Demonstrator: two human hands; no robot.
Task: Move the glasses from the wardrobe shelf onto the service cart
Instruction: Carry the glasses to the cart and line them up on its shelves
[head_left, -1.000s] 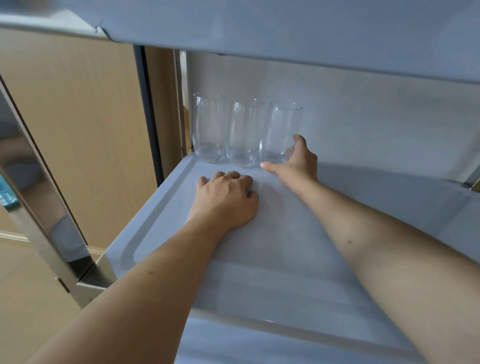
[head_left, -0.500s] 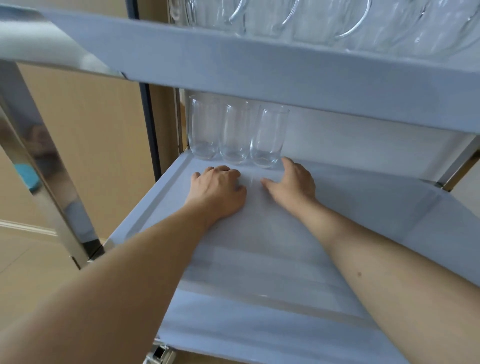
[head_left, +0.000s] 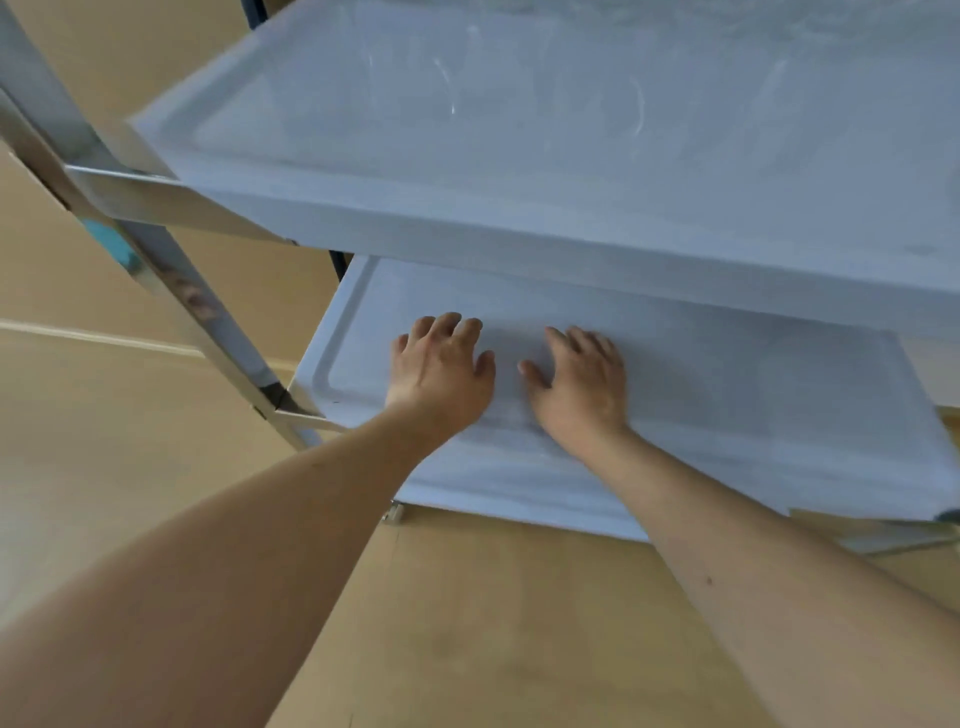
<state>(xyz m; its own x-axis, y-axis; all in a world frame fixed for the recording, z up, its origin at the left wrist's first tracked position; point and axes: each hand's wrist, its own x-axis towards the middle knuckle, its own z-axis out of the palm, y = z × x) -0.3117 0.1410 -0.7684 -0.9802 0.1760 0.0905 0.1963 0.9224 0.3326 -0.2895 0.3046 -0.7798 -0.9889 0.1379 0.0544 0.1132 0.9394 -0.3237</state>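
Head view: left hand (head_left: 441, 366) and right hand (head_left: 579, 382) rest empty, fingers (head_left: 449, 325) spread, on cart's lower shelf (head_left: 779, 395).

1. The upper shelf (head_left: 571, 130) hides the back of the lower shelf (head_left: 727, 395) — nothing standing there can be seen.
2. The upper shelf runs off the top and right edges.
3. Motion blur softens the metal post (head_left: 171, 280) — its reflections are unreadable.
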